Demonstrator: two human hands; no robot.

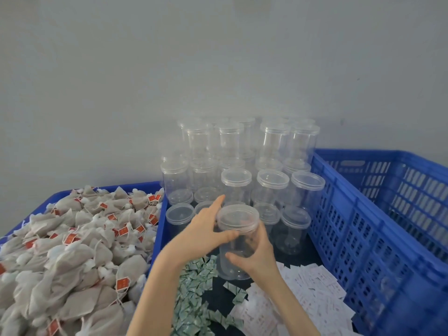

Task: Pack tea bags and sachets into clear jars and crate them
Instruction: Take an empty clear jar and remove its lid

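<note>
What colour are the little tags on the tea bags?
Red tags, clearest in the head view.

A dark work surface [219, 298] is seen at six o'clock. Green sachets [194, 294] are scattered on it at seven o'clock, white sachets [312, 287] at five. Clear lidded jars [242, 170] are stacked at twelve, flanked by blue crates [363, 238].
</note>
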